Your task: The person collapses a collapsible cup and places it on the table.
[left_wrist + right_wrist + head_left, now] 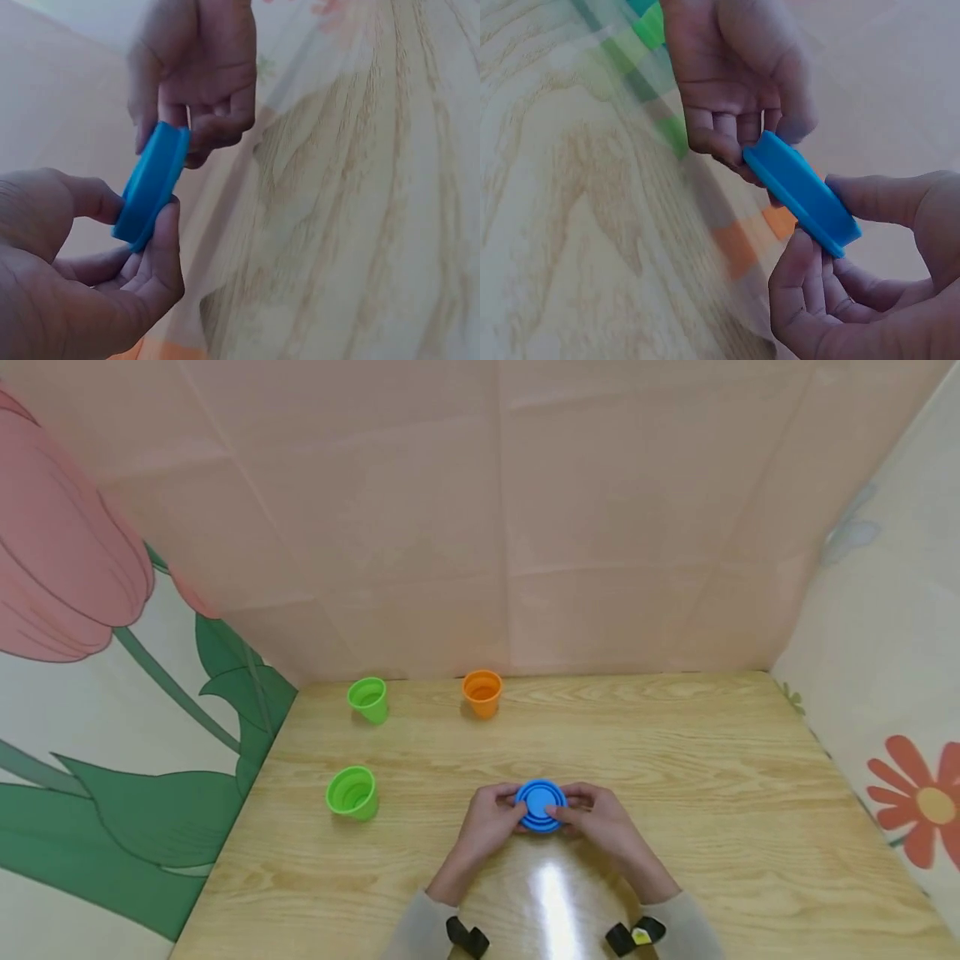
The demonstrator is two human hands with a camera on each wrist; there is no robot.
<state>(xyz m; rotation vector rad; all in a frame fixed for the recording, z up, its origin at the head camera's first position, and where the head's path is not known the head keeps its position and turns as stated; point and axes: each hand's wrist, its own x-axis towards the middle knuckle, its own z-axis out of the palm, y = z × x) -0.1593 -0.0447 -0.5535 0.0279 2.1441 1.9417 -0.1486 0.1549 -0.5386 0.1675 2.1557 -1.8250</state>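
A blue collapsible cup (540,802), folded flat into a ringed disc, is held between both hands above the wooden table. My left hand (489,818) pinches its left edge, thumb on the near face and fingers behind. On the opposite edge, my right hand (606,820) grips it the same way, its thumb reaching over the rings. Seen edge-on in the left wrist view, the blue cup (154,184) is a thick, short disc with a rim. The right wrist view also shows the blue cup (802,195) from its side, between the fingertips of both hands.
A green cup (352,793) stands on the table (720,827) left of my hands. Farther back are another green cup (369,699) and an orange cup (482,693), near the pink back wall (600,527). Flower-printed panels flank the table on both sides.
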